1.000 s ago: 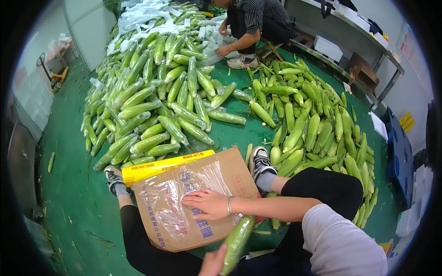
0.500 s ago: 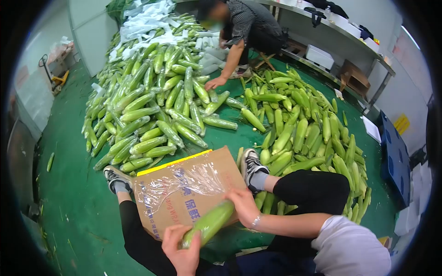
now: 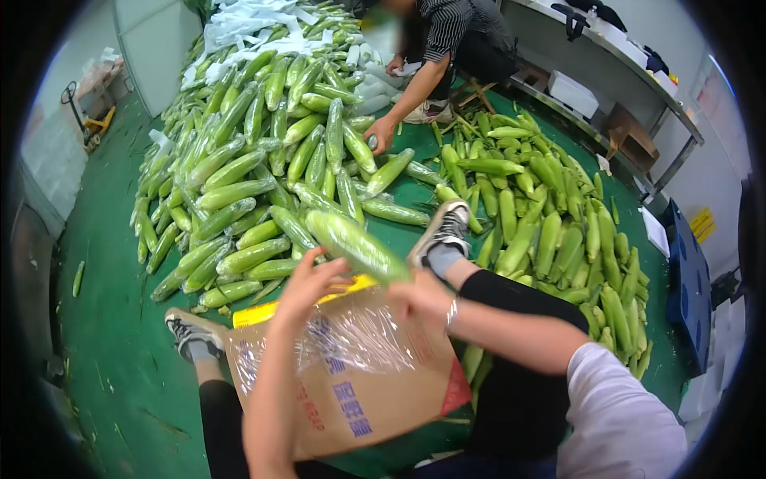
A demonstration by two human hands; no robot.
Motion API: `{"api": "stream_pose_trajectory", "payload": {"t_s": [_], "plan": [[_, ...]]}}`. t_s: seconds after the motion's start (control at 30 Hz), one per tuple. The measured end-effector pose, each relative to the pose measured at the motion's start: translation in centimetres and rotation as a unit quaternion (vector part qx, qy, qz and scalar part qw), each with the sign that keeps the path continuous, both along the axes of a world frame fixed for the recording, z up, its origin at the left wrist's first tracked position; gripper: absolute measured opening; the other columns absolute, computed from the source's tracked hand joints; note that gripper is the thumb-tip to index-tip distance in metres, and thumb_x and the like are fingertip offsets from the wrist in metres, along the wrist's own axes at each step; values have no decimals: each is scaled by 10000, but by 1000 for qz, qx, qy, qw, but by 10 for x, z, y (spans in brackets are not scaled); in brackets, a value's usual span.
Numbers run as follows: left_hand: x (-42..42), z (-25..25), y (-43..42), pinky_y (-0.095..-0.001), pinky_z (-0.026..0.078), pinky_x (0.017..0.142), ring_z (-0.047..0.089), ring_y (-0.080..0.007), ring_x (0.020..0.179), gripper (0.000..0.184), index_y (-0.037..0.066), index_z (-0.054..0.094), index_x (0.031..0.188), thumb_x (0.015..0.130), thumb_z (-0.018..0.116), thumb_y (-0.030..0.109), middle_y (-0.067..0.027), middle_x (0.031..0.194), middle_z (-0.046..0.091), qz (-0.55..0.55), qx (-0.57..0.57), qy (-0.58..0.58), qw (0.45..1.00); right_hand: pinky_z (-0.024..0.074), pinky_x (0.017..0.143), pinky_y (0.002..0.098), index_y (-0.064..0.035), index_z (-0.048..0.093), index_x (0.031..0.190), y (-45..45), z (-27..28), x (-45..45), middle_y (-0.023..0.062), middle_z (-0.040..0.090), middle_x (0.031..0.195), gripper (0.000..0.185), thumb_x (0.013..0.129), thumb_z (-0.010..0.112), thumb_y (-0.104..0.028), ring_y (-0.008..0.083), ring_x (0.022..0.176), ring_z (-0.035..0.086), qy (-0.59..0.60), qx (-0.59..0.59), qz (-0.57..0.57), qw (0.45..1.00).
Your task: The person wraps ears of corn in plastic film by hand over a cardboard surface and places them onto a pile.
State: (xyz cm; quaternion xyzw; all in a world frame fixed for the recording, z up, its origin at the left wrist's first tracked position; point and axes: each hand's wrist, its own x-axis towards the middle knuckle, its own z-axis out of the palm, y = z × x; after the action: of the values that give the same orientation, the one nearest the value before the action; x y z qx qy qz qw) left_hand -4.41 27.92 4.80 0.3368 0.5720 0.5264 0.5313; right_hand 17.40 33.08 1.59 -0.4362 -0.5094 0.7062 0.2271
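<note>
An ear of corn in its green husk (image 3: 355, 243), its surface shiny with clear film, is held slanted over the cardboard box. My right hand (image 3: 421, 297) is closed around its near end. Just left of and below the ear, my left hand (image 3: 313, 286) is open with its fingers apart; whether a fingertip touches the corn I cannot tell. Between my legs lies the cardboard box (image 3: 331, 399), printed with blue and red lettering. Crumpled clear film (image 3: 359, 339) covers its upper part, and a yellow strip (image 3: 259, 314) runs along its far edge.
Film-wrapped corn (image 3: 239, 195) is heaped at the left, with pale wrappers (image 3: 255, 32) behind. Unwrapped corn (image 3: 550, 215) is piled on the right. A co-worker (image 3: 455, 48) crouches beyond, one hand at the wrapped heap. A metal shelf (image 3: 678, 120) and blue pallet (image 3: 688, 287) stand right.
The corn has moved up and away from me, from low over the box to its far edge. My left hand has come off the corn's end. The co-worker's hand has shifted slightly right.
</note>
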Motion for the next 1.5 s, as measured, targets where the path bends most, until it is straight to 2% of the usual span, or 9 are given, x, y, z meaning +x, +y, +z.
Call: {"api": "stream_pose_trajectory", "payload": {"t_s": [0.17,0.33,0.4,0.47,0.57,0.73,0.9,1.13,1.5], "plan": [[-163,-56,-53,-339,488,816,632,-228,904,415,-7,567,1212,878,626,231,-156,1072,659,43,3,465,884,387,433,303,-15,597,703,202,-74,-49,75,536,558,255,724,710,-243,160,450,496,-104,90,-74,988],[-170,-91,-119,-254,440,741,590,-139,777,222,-28,711,880,873,616,173,-70,799,670,87,-151,212,962,517,574,366,115,508,1054,231,-129,-58,196,623,852,651,762,719,-427,240,666,620,-212,129,-114,962],[-162,-96,-123,-230,411,609,537,-83,627,263,-32,700,749,885,614,176,-18,653,619,148,-114,192,963,521,655,414,120,560,954,204,-185,-41,211,622,857,760,726,698,-591,303,705,604,-315,368,-95,870],[-167,-95,-124,-252,431,648,561,-110,657,260,-60,711,816,878,603,169,-63,731,660,141,-153,216,954,492,808,357,73,657,750,150,-163,-34,198,662,870,780,718,635,-706,280,844,617,-271,38,164,948],[-157,-94,-129,-266,421,625,545,-115,643,266,-69,717,833,874,604,168,-74,733,664,146,-161,263,940,495,766,290,-30,716,988,128,-177,-27,34,700,899,422,779,770,-393,118,818,616,-149,87,295,940],[-105,-108,-146,-264,386,583,488,-82,636,312,-69,678,748,903,620,196,-24,674,600,181,-127,226,949,505,826,316,-8,682,1061,157,-198,24,62,705,1010,428,820,734,-358,158,880,648,-68,61,243,966],[-113,-142,-157,-261,304,487,393,-76,541,319,-13,581,632,893,621,166,20,601,493,227,-62,214,948,490,848,421,-17,649,1080,132,-168,61,196,678,963,501,779,685,-415,330,920,648,-431,283,216,829],[-153,-167,-173,-335,359,518,448,-137,552,393,-82,597,708,915,561,249,-61,590,538,167,-60,317,932,499,647,302,-10,606,886,-75,128,299,65,634,710,183,901,526,-174,137,663,606,-341,362,-140,856],[-9,-33,-177,-413,511,753,636,-358,861,299,-42,658,1028,885,639,220,-227,950,662,114,49,739,662,466,846,483,39,517,1050,-215,-193,226,343,508,1090,419,916,575,-354,488,1023,531,-279,-6,-187,942]]}}
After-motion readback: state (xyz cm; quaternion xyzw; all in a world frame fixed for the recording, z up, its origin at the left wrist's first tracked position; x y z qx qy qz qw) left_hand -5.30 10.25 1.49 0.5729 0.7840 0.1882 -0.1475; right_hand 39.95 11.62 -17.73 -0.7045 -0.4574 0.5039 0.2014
